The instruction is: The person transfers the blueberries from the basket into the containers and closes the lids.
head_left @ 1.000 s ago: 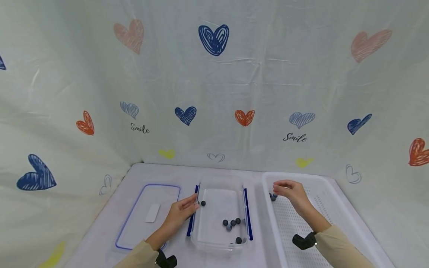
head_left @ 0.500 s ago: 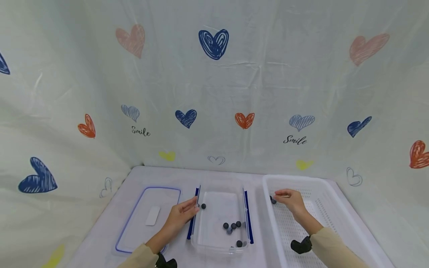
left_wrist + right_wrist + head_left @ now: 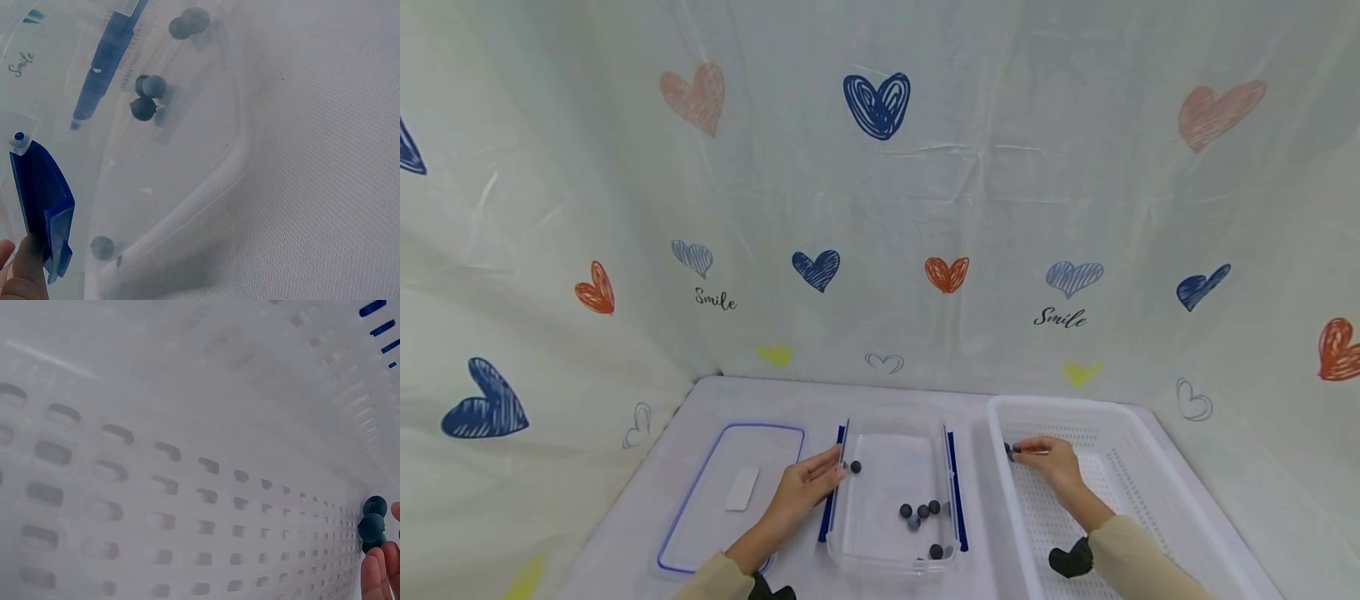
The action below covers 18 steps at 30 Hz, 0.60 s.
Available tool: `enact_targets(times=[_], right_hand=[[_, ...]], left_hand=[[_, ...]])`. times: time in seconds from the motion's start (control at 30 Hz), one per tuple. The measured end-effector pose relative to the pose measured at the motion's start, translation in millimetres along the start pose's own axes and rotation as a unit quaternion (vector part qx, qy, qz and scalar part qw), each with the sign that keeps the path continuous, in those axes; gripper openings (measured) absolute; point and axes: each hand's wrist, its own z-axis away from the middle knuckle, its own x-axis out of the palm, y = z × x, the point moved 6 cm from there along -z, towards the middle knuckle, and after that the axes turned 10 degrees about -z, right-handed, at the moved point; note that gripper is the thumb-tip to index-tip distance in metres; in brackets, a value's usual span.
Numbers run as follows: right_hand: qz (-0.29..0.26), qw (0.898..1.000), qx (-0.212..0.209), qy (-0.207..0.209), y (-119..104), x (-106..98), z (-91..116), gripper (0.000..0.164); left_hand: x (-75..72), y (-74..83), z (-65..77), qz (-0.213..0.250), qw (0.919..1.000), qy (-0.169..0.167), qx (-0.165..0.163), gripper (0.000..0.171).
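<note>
Probably picking: right grip (image 3: pixel 1054 467) half-closed at dark balls (image 3: pixel 372 527), hold unclear, left grip (image 3: pixel 803 490) loose-fingered against blue latch (image 3: pixel 45 181); next needs gentle pinch.

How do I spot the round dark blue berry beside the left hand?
Find the central clear rectangular plastic container with long blue side clips. Follow its left side to the left hand; the small round dark blue berry lies just inside. The container's other round dark berries sit toward the near right; this one lies alone.
</note>
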Motion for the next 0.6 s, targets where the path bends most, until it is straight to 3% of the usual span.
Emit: enact_targets(times=[0.6], right_hand=[[0.01, 1.0, 0.002, 0.015, 10.2, 3.8, -1.4, 0.03]], left_hand=[[-0.7, -3.1, -1.8, 0.001, 0.9999, 0.008, -0.007, 0.056]])
